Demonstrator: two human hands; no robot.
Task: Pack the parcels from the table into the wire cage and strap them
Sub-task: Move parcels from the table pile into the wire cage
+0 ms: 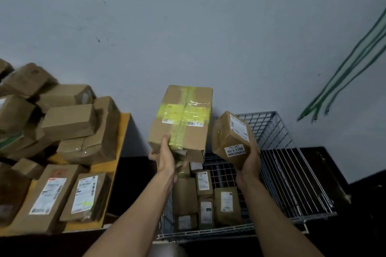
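Note:
My left hand (165, 156) grips the near end of a large cardboard box (181, 121) with yellow-green tape and a label, held up above the wire cage (292, 183). My right hand (249, 162) holds a smaller brown parcel (229, 135) from below; it bears white labels, one reading 65-3-3306. Both parcels hang over the cage's back left part. Several labelled brown parcels (204, 198) lie packed on the cage floor along its left side.
A yellow wooden table (121, 131) on the left carries a heap of cardboard boxes (69, 121) and flat labelled parcels (50, 196). Green straps (344, 75) hang on the grey wall at the right. The cage's right half shows bare wire. Dark floor surrounds it.

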